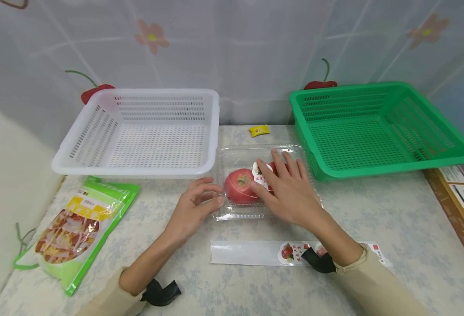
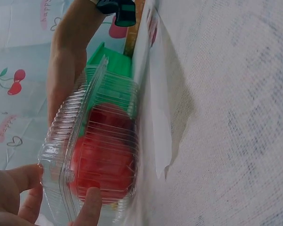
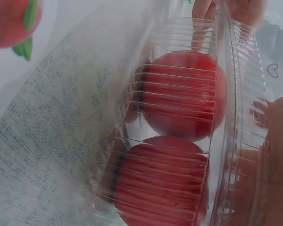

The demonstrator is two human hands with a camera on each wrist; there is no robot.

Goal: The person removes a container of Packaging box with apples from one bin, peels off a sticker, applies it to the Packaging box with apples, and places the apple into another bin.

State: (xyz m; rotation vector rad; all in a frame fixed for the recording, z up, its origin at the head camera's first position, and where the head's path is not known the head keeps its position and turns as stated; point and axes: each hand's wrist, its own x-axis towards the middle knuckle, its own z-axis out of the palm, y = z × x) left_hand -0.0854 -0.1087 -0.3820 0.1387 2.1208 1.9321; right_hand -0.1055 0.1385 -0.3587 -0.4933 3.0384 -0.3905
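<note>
A clear plastic clamshell box [image 1: 232,213] with its lid down sits at the middle of the table. Inside are two red apples, a left one [image 1: 240,186] and another [image 3: 162,181] beside it. On the lid is a white round sticker [image 1: 260,175], partly covered by my right hand [image 1: 289,191]. That hand lies spread over the lid with its fingers pointing away from me. My left hand [image 1: 192,206] is at the box's left end, fingers slightly bent, with fingertips touching the side. In the left wrist view, a finger [image 2: 89,207] lies against the lower wall.
A backing strip with fruit stickers [image 1: 248,253] lies in front, under the right forearm. A white basket [image 1: 137,171] stands back left, a green basket [image 1: 374,169] back right. A small yellow packet [image 1: 259,130] lies behind the box. A green food bag [image 1: 78,232] is at left, a brown carton [image 1: 458,215] at right.
</note>
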